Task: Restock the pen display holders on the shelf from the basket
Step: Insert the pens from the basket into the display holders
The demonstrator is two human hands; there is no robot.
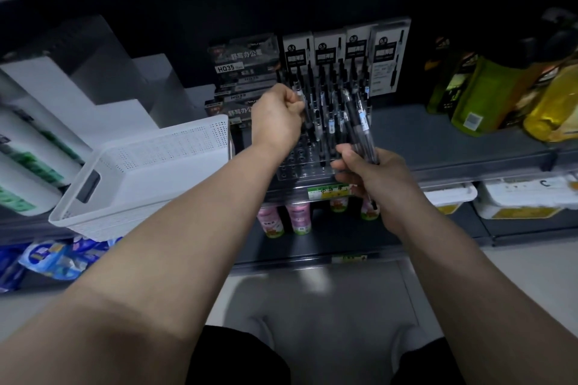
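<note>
Two bare forearms reach up from the lower edge toward the shelf [438, 137]. At the right hand [372, 175] the grip is closed around a bundle of pens [359, 125], black-tipped with clear barrels, fanned upward and tilted toward the left; one pen end pokes out below the fist. At the left hand [278, 119] the grip is pinched shut on a single pen [300, 97], held upright among the pens already standing in the display holder [300, 166].

That holder is a clear perforated block near the shelf's front edge, at its middle. Its rear rows are filled with upright pens; the front rows, nearest the front edge, show open holes. Printed cards marked 0.5 [344, 50] stand behind the rows. Just left of the holder, stacked dark pen boxes [244, 69], one labelled HQ35, sit toward the back of the shelf.

A white perforated basket [147, 172] rests tilted at the front edge, left of the holder, just beside the left forearm; its visible inside looks bare. Further left stand white boxes [78, 94]. Toward the right end, green and yellow pouches [488, 97] lean together, well apart from the holder. Below the front edge, pink bottles [298, 217] line a lower shelf.
</note>
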